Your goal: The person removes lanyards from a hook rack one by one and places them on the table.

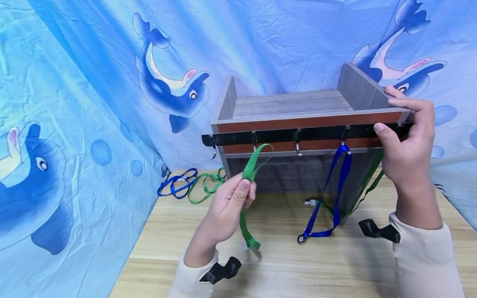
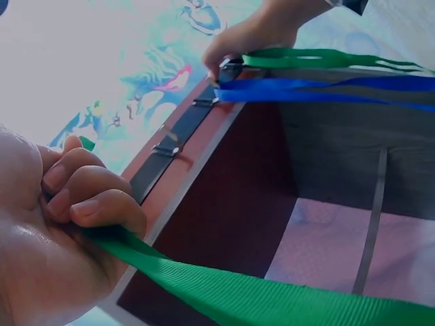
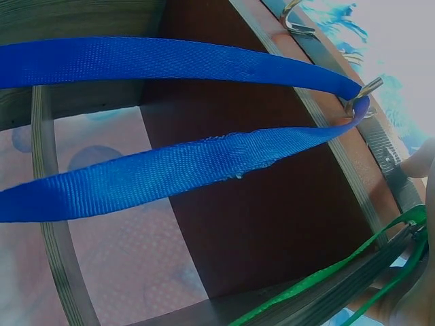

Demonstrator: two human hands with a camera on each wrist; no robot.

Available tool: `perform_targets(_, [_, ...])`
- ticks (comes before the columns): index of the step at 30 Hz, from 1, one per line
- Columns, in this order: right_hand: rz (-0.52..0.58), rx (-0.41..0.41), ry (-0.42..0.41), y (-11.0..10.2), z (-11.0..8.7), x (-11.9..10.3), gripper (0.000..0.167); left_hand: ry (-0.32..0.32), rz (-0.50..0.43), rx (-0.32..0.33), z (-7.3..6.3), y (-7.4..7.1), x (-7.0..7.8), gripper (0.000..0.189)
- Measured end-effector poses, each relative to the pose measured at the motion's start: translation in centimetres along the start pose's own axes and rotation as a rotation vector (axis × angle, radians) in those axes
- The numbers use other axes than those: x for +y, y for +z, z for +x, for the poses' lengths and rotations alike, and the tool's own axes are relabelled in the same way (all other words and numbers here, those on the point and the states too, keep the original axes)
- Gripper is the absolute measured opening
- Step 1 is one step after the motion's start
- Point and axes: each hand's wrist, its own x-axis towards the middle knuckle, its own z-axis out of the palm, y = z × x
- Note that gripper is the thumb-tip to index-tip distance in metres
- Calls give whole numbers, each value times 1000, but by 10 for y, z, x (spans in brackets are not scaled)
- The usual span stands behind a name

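Note:
My left hand point(image 1: 227, 203) pinches a green lanyard point(image 1: 250, 165) between thumb and fingers. Its loop stands up just below and beside the second hook from the left on a black hook rail point(image 1: 279, 136); whether they touch, I cannot tell. The rail runs along the front of a grey wooden shelf point(image 1: 292, 103). At the shelf's right end my right hand point(image 1: 413, 145) grips the corner, thumb on the rail and fingers over the side panel. A blue lanyard point(image 3: 204, 64) hangs from a hook near that hand. Another green lanyard point(image 3: 326, 272) hangs at the rail's right end, its top partly hidden.
On the wooden table point(image 1: 175, 240), left of the shelf, lie a loose blue lanyard point(image 1: 172, 186) and a loose green lanyard point(image 1: 201, 198). A blue dolphin-print curtain point(image 1: 100, 82) stands behind and at the sides. Bare hooks point(image 1: 298, 145) sit along the rail.

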Motion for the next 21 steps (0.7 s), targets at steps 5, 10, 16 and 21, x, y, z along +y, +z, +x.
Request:
perform_targets(5, [2,0,6,-1,-1,0,50,31,24,31,-3,-11,0,34])
perform_targets(10, [1,1,7,-1,-2,-1,50,94,63,78,-6,-25,0,34])
perform_targets(16, [-7,6,7,-2,-2,-1,50,147,88,134,-8,-42,0,34])
perform_targets(21, [-4,-4,5,-1,0,-1,49,146,112,193,-14,-55,-5,34])
